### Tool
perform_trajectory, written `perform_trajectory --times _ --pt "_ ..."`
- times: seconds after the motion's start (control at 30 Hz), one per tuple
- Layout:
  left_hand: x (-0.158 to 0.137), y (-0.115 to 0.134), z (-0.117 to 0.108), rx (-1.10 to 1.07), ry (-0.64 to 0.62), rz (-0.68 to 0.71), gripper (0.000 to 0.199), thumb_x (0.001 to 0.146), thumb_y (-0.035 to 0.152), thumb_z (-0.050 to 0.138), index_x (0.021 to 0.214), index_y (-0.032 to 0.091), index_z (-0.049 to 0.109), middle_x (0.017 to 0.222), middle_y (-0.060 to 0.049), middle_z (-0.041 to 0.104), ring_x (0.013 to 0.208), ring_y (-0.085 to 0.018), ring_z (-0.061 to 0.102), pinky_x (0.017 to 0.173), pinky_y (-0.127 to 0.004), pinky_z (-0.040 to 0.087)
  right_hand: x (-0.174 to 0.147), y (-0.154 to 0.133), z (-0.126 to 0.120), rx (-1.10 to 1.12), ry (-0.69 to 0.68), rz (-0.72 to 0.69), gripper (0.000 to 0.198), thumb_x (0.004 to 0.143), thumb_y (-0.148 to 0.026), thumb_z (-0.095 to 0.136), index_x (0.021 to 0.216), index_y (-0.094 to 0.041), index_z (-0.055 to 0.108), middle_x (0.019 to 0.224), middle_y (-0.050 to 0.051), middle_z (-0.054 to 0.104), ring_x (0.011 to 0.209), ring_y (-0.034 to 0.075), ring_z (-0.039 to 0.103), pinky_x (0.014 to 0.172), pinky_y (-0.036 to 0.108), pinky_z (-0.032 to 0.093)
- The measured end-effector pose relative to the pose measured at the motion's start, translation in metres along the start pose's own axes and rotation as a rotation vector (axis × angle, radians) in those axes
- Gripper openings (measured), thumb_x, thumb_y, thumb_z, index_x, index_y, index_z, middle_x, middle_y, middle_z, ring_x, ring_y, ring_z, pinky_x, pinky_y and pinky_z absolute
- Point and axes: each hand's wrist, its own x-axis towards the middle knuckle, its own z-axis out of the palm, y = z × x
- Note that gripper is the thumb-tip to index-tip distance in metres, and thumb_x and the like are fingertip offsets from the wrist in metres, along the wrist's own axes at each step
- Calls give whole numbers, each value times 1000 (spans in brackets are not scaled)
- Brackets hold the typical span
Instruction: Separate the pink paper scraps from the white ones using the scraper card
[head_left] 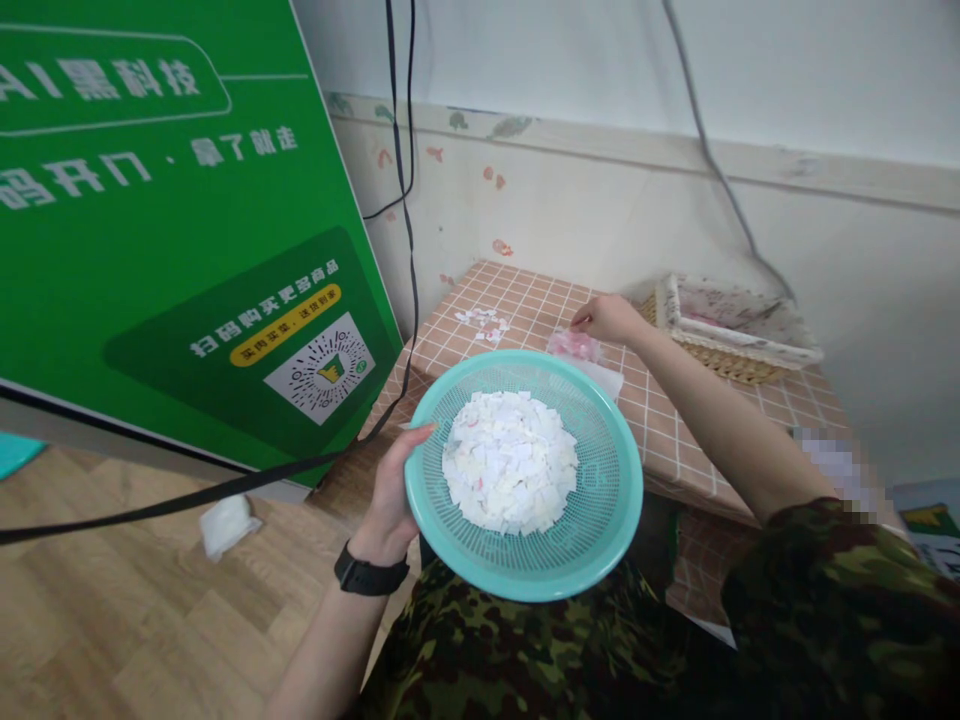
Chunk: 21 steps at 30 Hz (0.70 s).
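My left hand [394, 490] grips the left rim of a round turquoise plastic basket [611, 500], thumb over the edge. A heap of small white paper pieces [510, 460] lies in the basket, with a few pinkish bits among them. Across the table, my right hand [609, 320] has its fingers closed at a crumpled, clear and pink plastic bag [576, 345]. A white sheet [600, 378] lies beside the bag, partly hidden by the basket rim. More white paper scraps [486, 324] are scattered on the tablecloth to the left.
The table wears a brown checked cloth [652, 430]. A cloth-lined wicker basket [731, 330] stands against the wall at the right. A green cabinet [225, 250] rises at left, with black cables [409, 260] hanging near it. A white packet [227, 525] lies on the floor.
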Motion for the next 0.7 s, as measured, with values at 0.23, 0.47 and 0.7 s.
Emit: perform_trajectory --times 0.23,0.47,0.7 --pt "0 0 4 -10 -7 -9 15 71 23 65 77 12 74 75 -9 76 81 -27 70 78 -36 53 -57 -76 -44 -67 367 -60 28 86 -24 44 91 -15 70 86 14 67 89 28 54 70 37 37" --pt "1 -3 5 -28 -63 -52 20 73 26 64 83 11 74 76 -9 76 85 -28 68 80 -37 51 -127 -167 -48 62 -32 -903 21 92 -21 45 81 -18 63 79 6 61 84 19 50 70 32 36" --pt "4 -4 5 -45 -121 -48 22 76 27 61 82 10 73 77 -9 75 83 -27 68 81 -36 49 -128 -176 -34 -148 -2 -960 19 92 -16 44 83 -15 61 82 6 57 83 19 47 68 32 34"
